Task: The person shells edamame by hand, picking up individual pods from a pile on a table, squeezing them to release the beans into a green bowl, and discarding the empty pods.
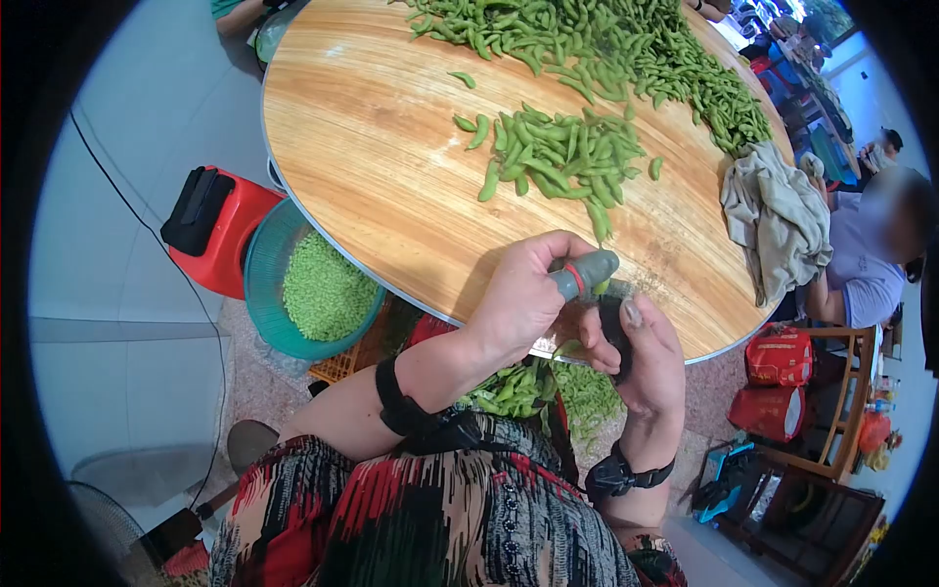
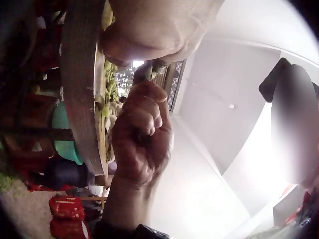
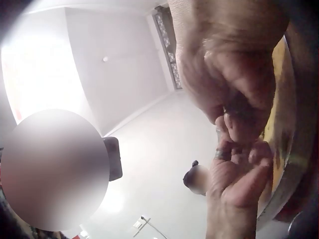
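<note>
In the head view my left hand point(image 1: 523, 293) is curled, its thumb in a grey-green cover point(image 1: 597, 264) with a red band. A bit of green pod point(image 1: 601, 288) shows under that thumb's tip, pinched there. Close beside it, my right hand point(image 1: 650, 362) has curled fingers, with a dark cover point(image 1: 614, 328) on one finger; its palm is partly hidden. The left wrist view shows the right hand point(image 2: 142, 139) with bent fingers. Fingertips of both hands meet in the right wrist view. Loose green pods point(image 1: 558, 152) lie on the wooden table point(image 1: 391, 196) beyond them.
A large pod heap point(image 1: 626, 39) covers the table's far side; a grey cloth point(image 1: 778, 220) lies at its right edge. Left below stands a teal basket point(image 1: 264, 293) of shelled beans point(image 1: 328, 293), by a red container point(image 1: 220, 230). A person point(image 1: 866, 245) sits at right.
</note>
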Action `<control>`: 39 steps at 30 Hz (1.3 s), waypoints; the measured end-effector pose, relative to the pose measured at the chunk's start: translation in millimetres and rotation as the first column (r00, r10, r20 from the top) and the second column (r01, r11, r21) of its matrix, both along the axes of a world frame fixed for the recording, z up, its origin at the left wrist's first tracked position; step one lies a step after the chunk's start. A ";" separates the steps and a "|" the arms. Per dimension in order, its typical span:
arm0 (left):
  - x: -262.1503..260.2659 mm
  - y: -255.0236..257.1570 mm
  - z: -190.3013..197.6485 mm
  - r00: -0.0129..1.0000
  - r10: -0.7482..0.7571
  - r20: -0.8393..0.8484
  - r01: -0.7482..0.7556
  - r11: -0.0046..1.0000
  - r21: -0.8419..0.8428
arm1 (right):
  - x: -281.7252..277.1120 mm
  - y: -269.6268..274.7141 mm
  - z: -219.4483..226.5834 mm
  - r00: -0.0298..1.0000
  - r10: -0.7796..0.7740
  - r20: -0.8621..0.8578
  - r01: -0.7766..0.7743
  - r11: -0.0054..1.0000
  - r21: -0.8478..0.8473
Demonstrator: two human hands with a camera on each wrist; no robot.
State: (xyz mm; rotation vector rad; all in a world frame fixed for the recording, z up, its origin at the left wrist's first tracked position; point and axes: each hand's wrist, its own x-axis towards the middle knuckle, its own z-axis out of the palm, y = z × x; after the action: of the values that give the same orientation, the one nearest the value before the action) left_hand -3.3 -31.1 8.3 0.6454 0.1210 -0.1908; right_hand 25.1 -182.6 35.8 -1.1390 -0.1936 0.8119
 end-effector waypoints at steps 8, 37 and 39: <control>-2.3 -7.0 6.4 0.983 0.158 0.098 -0.176 0.960 0.217 | -0.3 1.0 -1.5 0.994 -0.104 -0.026 0.102 0.993 -0.057; 2.9 7.8 1.2 0.997 0.005 0.074 -0.014 0.993 0.115 | 8.7 5.7 0.6 0.998 0.053 -0.033 -0.056 0.996 -0.066; 3.8 7.5 2.0 0.995 0.025 0.095 -0.039 0.988 0.148 | 9.0 7.7 0.5 0.998 -0.006 -0.066 0.001 0.996 -0.087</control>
State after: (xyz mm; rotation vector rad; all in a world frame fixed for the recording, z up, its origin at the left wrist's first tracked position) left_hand 0.5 -23.5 10.2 0.8003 0.0567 -0.1212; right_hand 34.1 -174.9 36.3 -1.1922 -0.1020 0.8604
